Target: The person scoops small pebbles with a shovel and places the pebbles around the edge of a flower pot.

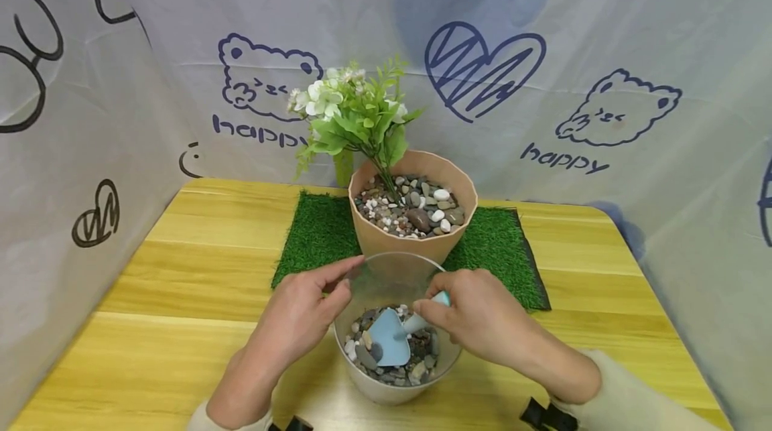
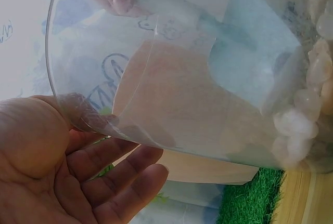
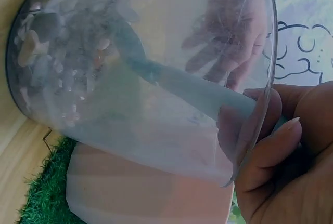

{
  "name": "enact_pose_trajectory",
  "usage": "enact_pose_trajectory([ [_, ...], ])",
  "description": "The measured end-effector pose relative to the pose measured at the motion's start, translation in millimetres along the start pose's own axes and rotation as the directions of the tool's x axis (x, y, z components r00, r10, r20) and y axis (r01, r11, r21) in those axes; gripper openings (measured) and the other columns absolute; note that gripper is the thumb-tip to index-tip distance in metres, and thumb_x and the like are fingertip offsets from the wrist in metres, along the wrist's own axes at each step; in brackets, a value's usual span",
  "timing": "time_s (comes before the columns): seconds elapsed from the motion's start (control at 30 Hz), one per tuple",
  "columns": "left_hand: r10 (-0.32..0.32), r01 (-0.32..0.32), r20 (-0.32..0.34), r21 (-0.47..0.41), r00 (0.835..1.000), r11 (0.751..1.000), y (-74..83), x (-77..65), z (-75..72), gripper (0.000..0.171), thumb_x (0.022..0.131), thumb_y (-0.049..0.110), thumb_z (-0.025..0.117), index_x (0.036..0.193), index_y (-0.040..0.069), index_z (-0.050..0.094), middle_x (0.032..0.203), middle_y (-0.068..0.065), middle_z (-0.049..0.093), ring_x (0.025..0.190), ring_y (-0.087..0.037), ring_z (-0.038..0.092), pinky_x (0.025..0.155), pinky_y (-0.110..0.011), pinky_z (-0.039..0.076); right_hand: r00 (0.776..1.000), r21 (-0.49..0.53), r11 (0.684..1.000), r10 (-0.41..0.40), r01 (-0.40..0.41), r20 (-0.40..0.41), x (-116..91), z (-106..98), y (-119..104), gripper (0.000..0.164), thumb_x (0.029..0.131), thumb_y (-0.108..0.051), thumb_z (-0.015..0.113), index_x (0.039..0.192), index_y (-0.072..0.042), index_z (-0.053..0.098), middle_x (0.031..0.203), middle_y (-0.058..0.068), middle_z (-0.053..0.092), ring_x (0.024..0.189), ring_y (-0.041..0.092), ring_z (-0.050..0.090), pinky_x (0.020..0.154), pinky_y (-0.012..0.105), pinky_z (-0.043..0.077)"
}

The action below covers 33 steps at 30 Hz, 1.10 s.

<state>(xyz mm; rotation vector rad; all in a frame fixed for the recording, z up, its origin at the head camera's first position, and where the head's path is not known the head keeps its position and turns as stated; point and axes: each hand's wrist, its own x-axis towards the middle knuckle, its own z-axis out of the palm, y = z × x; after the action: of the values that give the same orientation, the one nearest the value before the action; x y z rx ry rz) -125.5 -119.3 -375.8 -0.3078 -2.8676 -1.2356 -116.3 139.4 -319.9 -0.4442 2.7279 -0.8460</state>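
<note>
In the head view, a clear tapered container (image 1: 386, 396) stands near the table's front, with mixed pebbles (image 1: 364, 357) in its lower part. My right hand (image 1: 482, 317) grips the handle of a small light-blue shovel (image 1: 389, 337) at the container's right rim. The shovel's blade rests on the pebbles inside. At the left rim, my left hand (image 1: 301, 310) touches the outside of the container, index finger stretched along the rim. The left wrist view shows its other fingers (image 2: 125, 193) loosely bent, apart from the wall. Part of the right hand (image 3: 291, 156) shows through the wall.
Behind the container, a peach flowerpot (image 1: 392, 244) stands on a green turf mat (image 1: 494, 257). It holds pebbles and an artificial plant (image 1: 356, 116) with white flowers. All stand on a wooden table (image 1: 181, 283), with a printed cloth (image 1: 362, 2) hanging behind and at both sides.
</note>
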Motion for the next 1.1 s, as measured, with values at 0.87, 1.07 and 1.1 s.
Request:
enact_pose_trajectory([
  [0.87,-0.003,0.004,0.021,-0.017,1.000,1.000,1.4,1.5,1.0,0.046,0.102,0.021,0.057,0.144,0.036,0.065,0.108,0.001,0.077,0.046,-0.007,0.038,0.040,-0.026,0.035,0.968,0.116,0.992,-0.080,0.053,0.237,4.4,-20.5,5.9,0.013,0.098,-0.027,0.073,0.092,-0.018,0.081,0.071,-0.006,0.066,0.050,0.013,0.058,0.049,0.029,0.047],
  [1.07,-0.006,0.007,0.015,-0.011,1.000,1.000,0.6,0.7,-0.5,0.045,0.102,0.021,0.057,0.144,0.036,0.065,0.103,0.001,0.077,0.045,-0.007,0.036,0.040,-0.026,0.034,0.958,0.172,0.984,-0.096,0.050,0.269,5.3,-25.0,12.2,0.016,0.099,-0.029,0.072,0.094,-0.016,0.080,0.074,-0.003,0.067,0.051,0.013,0.058,0.051,0.031,0.051],
  [1.1,-0.007,0.007,0.016,-0.013,1.000,1.000,0.5,0.6,-0.6,0.045,0.102,0.021,0.057,0.144,0.036,0.065,0.104,0.001,0.077,0.045,-0.007,0.036,0.040,-0.026,0.034,0.958,0.187,0.982,-0.091,0.040,0.271,4.9,-25.4,13.5,0.016,0.100,-0.029,0.072,0.094,-0.016,0.079,0.074,-0.002,0.067,0.050,0.013,0.057,0.050,0.031,0.051],
])
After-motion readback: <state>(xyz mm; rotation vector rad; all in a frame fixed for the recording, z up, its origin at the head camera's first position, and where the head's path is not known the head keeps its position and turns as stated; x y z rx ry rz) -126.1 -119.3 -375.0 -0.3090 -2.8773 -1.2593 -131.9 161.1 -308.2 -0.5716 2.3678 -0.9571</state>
